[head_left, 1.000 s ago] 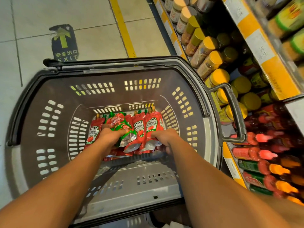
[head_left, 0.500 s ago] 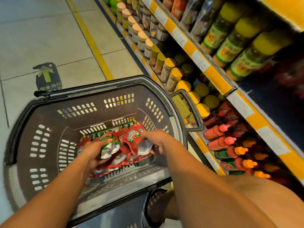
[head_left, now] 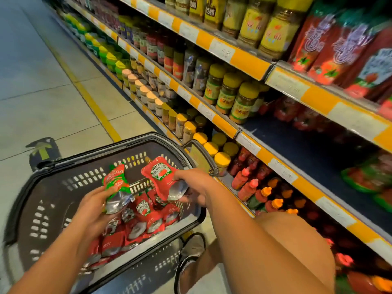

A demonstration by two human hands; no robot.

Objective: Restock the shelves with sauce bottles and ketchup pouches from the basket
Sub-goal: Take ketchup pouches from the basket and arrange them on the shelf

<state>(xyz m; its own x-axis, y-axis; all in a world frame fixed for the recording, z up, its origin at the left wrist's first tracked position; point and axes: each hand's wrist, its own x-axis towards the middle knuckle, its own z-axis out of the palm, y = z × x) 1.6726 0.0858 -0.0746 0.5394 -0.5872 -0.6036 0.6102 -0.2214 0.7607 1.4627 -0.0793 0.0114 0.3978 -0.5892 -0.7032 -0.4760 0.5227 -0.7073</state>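
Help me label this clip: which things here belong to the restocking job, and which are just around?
Job:
left hand holding a green-and-red pouch
right hand holding a red ketchup pouch
pouches left in the basket
basket
bare shelf space

Just around:
yellow-lidded jars
floor arrow sticker
shoe

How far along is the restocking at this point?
Early to midway, at a guess. Done: some pouches already lie on the blue shelf, though who put them there is unclear. In hand: the left hand holds a green-red pouch and the right hand a Heinz pouch, both lifted above the basket. Left: many pouches in the basket.
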